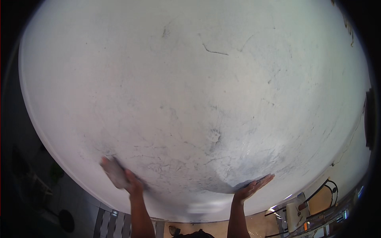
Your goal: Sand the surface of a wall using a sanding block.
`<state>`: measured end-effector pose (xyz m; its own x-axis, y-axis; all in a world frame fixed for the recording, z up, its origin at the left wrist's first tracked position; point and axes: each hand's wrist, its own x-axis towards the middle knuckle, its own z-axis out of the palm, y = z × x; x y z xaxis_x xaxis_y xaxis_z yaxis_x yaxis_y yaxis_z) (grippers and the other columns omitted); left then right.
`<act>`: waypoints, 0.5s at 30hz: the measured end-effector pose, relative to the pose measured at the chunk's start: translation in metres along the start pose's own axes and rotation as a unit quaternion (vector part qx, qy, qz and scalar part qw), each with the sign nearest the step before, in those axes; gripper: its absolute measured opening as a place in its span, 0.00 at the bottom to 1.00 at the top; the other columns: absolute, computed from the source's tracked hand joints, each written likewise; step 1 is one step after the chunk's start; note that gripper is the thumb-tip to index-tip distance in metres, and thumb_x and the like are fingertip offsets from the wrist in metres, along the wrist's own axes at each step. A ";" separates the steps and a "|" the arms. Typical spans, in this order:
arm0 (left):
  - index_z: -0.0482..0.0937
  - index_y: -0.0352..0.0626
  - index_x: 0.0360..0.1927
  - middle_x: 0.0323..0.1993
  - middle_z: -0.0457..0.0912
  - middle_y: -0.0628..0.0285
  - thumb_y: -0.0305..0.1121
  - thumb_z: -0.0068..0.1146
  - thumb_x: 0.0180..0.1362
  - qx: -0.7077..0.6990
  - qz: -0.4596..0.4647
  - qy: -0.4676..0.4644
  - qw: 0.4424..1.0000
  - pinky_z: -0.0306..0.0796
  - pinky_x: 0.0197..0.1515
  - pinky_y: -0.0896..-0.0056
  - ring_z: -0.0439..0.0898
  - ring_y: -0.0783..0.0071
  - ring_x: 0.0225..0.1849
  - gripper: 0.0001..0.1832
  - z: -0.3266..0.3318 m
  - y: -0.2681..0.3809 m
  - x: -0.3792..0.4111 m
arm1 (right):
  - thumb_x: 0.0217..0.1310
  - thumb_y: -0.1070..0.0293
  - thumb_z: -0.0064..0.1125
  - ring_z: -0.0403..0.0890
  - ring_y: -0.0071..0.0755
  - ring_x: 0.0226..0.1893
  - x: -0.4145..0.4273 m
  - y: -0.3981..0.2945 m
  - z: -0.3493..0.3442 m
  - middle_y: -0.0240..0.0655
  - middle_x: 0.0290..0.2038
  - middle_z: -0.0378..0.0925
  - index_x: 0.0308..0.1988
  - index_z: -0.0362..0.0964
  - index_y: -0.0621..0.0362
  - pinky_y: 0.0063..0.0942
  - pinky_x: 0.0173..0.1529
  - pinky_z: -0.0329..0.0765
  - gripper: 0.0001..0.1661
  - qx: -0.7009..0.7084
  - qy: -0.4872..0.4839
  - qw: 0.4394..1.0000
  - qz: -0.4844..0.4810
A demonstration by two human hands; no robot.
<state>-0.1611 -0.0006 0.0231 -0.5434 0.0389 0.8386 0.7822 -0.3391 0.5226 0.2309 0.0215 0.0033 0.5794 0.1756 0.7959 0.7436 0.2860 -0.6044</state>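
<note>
A white wall surface (190, 89) with cracks, scuffs and grey smudges fills most of the view. Low on the left, my left hand (122, 175) is blurred; a greyish flat piece lies along its fingers, but whether it is a cloth, a pad or something else I cannot tell. My right hand (255, 188) rests at the lower right with its fingers stretched out against the surface, a dark edge or shadow running beside them. Nothing can be made out in its grasp. Between and above the hands are rough, scratched patches and a small pale chipped spot (215, 136).
At the lower right stands a chair with a dark metal frame and tan back (321, 200), near a cream-coloured seat (294, 216). A striped mat or floor (111, 223) lies lower left, with a dark round object (66, 220) beside it. A dark object (369, 119) is at the far right.
</note>
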 end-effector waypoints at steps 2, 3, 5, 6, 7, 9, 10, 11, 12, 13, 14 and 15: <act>0.52 0.28 0.71 0.74 0.52 0.44 0.50 0.44 0.70 -0.095 -0.149 0.011 0.984 0.42 0.74 0.49 0.50 0.51 0.75 0.38 0.003 -0.011 0.032 | 0.74 0.47 0.28 0.45 0.56 0.74 0.002 0.004 -0.003 0.54 0.73 0.45 0.70 0.47 0.68 0.51 0.74 0.43 0.40 -0.006 0.000 1.000 -0.020; 0.53 0.28 0.71 0.74 0.52 0.45 0.50 0.45 0.70 -0.187 -0.291 0.020 0.938 0.42 0.74 0.49 0.51 0.51 0.75 0.38 0.001 -0.015 0.042 | 0.75 0.48 0.27 0.45 0.56 0.74 0.002 0.005 -0.005 0.54 0.73 0.45 0.70 0.46 0.68 0.52 0.74 0.43 0.39 -0.013 0.001 0.999 -0.036; 0.53 0.28 0.71 0.74 0.53 0.46 0.51 0.45 0.70 -0.147 -0.269 0.031 0.951 0.42 0.74 0.50 0.52 0.51 0.75 0.39 -0.004 -0.043 0.025 | 0.75 0.48 0.28 0.45 0.56 0.74 -0.002 -0.001 -0.003 0.55 0.73 0.45 0.70 0.47 0.68 0.52 0.74 0.43 0.39 -0.001 -0.002 0.999 -0.038; 0.54 0.28 0.71 0.74 0.53 0.47 0.51 0.46 0.70 -0.112 -0.252 0.037 0.960 0.43 0.74 0.52 0.53 0.52 0.74 0.39 -0.004 -0.053 0.018 | 0.75 0.49 0.28 0.45 0.56 0.74 -0.003 -0.002 -0.001 0.55 0.73 0.45 0.70 0.47 0.68 0.52 0.74 0.43 0.38 0.002 0.000 0.999 -0.044; 0.54 0.28 0.71 0.74 0.53 0.47 0.51 0.46 0.70 -0.116 -0.256 0.037 0.959 0.43 0.74 0.52 0.53 0.52 0.74 0.39 0.008 -0.024 0.014 | 0.75 0.49 0.28 0.45 0.56 0.74 -0.001 0.005 -0.003 0.55 0.73 0.45 0.70 0.47 0.68 0.52 0.74 0.43 0.38 -0.001 0.002 0.999 -0.048; 0.59 0.23 0.67 0.67 0.64 0.48 0.55 0.46 0.69 -0.108 0.003 0.138 0.984 0.54 0.69 0.67 0.64 0.59 0.66 0.41 0.030 0.060 0.010 | 0.75 0.49 0.28 0.45 0.57 0.74 0.000 0.013 -0.005 0.55 0.73 0.45 0.70 0.47 0.68 0.52 0.74 0.44 0.38 -0.017 0.007 0.998 -0.054; 0.59 0.23 0.67 0.67 0.64 0.48 0.55 0.46 0.69 -0.107 0.005 0.142 0.984 0.54 0.69 0.67 0.64 0.59 0.66 0.41 0.023 0.053 0.012 | 0.75 0.50 0.28 0.45 0.57 0.74 0.000 0.011 -0.004 0.55 0.73 0.45 0.70 0.48 0.69 0.52 0.74 0.44 0.38 -0.011 0.012 0.998 -0.059; 0.55 0.26 0.69 0.70 0.60 0.48 0.52 0.47 0.69 -0.012 0.063 0.071 0.995 0.49 0.72 0.64 0.59 0.58 0.70 0.39 0.012 0.038 0.016 | 0.75 0.50 0.28 0.45 0.57 0.74 0.001 0.009 -0.002 0.55 0.73 0.45 0.70 0.48 0.69 0.52 0.74 0.44 0.38 -0.008 0.012 0.998 -0.059; 0.52 0.29 0.71 0.72 0.57 0.48 0.49 0.48 0.70 0.087 0.119 -0.004 0.989 0.44 0.74 0.61 0.54 0.57 0.73 0.39 -0.003 0.023 0.022 | 0.75 0.50 0.28 0.46 0.57 0.74 0.002 0.004 -0.002 0.56 0.72 0.45 0.69 0.48 0.69 0.53 0.74 0.45 0.38 -0.005 0.011 0.998 -0.061; 0.52 0.29 0.71 0.72 0.57 0.48 0.49 0.48 0.70 0.091 0.120 -0.003 0.989 0.44 0.74 0.61 0.54 0.57 0.73 0.39 -0.009 0.002 0.033 | 0.75 0.50 0.29 0.46 0.58 0.73 0.001 0.000 -0.002 0.56 0.72 0.46 0.69 0.48 0.70 0.53 0.73 0.45 0.38 -0.002 0.011 0.998 -0.064; 0.54 0.28 0.70 0.71 0.59 0.47 0.49 0.46 0.70 -0.012 -0.032 0.010 0.999 0.44 0.74 0.60 0.55 0.57 0.73 0.37 -0.010 -0.022 0.049 | 0.75 0.50 0.29 0.46 0.58 0.73 -0.001 -0.001 0.000 0.56 0.72 0.46 0.69 0.48 0.70 0.53 0.73 0.45 0.38 0.006 0.006 0.998 -0.063; 0.56 0.28 0.70 0.70 0.61 0.46 0.48 0.44 0.71 -0.121 -0.185 0.019 0.975 0.45 0.74 0.59 0.57 0.57 0.73 0.36 -0.003 -0.023 0.064 | 0.75 0.50 0.29 0.47 0.58 0.73 -0.002 0.002 0.000 0.57 0.72 0.46 0.69 0.48 0.70 0.53 0.73 0.46 0.38 -0.008 0.008 0.998 -0.068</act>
<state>-0.2145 0.0071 0.0640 -0.7889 0.1669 0.5915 0.4386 -0.5214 0.7320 0.2318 0.0214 0.0006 0.4788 0.1212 0.8695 0.8204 0.2908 -0.4923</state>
